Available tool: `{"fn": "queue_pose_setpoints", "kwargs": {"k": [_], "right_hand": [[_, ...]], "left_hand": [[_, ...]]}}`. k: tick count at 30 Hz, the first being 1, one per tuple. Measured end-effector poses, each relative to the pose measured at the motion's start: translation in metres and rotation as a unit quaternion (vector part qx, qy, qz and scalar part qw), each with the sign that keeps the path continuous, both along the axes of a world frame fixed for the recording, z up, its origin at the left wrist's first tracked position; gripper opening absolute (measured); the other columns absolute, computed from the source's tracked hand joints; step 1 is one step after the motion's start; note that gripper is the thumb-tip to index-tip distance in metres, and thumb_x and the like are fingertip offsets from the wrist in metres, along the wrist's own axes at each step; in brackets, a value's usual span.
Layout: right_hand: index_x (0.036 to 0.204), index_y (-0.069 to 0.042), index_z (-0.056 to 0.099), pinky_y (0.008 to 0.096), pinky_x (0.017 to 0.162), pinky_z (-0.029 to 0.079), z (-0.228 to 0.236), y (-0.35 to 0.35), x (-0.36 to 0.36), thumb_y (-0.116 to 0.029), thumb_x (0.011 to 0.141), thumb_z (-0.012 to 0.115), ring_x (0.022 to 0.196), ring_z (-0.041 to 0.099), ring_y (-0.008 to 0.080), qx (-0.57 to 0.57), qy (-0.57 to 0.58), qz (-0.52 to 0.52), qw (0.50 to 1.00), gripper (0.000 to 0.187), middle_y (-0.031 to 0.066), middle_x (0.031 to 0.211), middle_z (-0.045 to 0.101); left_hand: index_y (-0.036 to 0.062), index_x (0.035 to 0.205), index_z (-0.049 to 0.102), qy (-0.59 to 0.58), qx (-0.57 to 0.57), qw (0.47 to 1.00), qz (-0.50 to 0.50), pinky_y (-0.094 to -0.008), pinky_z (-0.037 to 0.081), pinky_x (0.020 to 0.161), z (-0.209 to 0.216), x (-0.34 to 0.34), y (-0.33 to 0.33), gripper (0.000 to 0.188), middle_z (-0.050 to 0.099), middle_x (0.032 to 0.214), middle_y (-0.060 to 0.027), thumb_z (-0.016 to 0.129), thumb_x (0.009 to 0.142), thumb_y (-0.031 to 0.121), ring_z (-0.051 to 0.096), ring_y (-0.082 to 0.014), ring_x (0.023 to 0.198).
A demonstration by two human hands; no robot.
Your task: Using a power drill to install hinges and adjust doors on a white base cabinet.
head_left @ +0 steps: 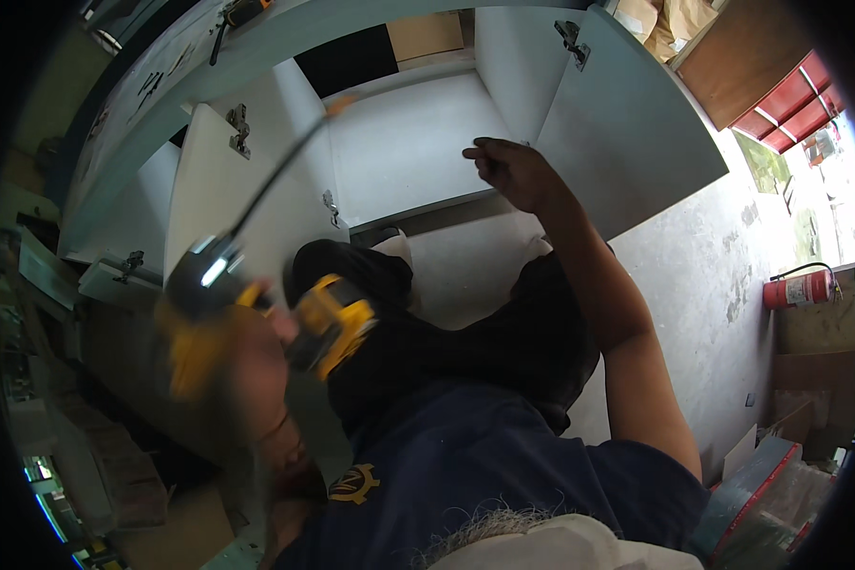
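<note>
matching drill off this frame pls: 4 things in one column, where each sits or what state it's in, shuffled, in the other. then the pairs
Things:
1. cordless drill
2. right hand
3. fire extinguisher
4. cabinet door

Places or states:
A. red, lying at the frame's right edge
B. pale, swung open on its hinge
C. yellow and black, blurred, gripped by the left hand
D. raised to the cabinet shelf edge

Pairs: 1-C, 2-D, 3-A, 4-B

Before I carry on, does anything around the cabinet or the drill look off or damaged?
Nothing damaged shows. The left hand grips the yellow drill, blurred, with its long bit reaching into the open white cabinet. The right hand rests at the cabinet's shelf edge.
</note>
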State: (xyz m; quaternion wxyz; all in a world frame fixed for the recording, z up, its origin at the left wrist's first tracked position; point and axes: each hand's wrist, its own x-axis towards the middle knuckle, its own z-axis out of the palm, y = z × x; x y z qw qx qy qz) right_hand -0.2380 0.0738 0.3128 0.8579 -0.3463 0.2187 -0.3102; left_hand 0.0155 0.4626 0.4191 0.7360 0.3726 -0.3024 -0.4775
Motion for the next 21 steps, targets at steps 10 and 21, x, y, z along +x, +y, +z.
{"fn": "queue_pose_setpoints", "kwargs": {"k": [10, 21], "right_hand": [[0.103, 0.001, 0.065, 0.0275, 0.074, 0.056, -0.053, -0.113, -0.017, -0.007, 0.097, 0.070, 0.086, 0.064, 0.0157, 0.112, -0.041, -0.198, 0.973, 0.011, 0.0081, 0.093, 0.065], [0.101, -0.002, 0.067, 0.0277, 0.072, 0.057, -0.069, -0.129, 0.009, -0.014, 0.098, 0.073, 0.082, 0.065, 0.0156, 0.190, -0.127, -0.261, 0.938, 0.014, 0.0055, 0.089, 0.066]], "left_hand": [[0.0023, 0.107, 0.070, 0.002, 0.147, 0.989, 0.003, -0.0265, 0.048, 0.051, -0.092, -0.064, -0.267, 0.026, 0.062, 0.072, -0.0023, 0.080, 0.088, 0.017, 0.060, -0.0111, 0.057], [0.0056, 0.100, 0.071, 0.102, 0.208, 0.972, -0.044, -0.0267, 0.047, 0.048, -0.173, -0.080, -0.320, 0.018, 0.063, 0.070, -0.0015, 0.079, 0.088, 0.017, 0.058, -0.0106, 0.052]]}}
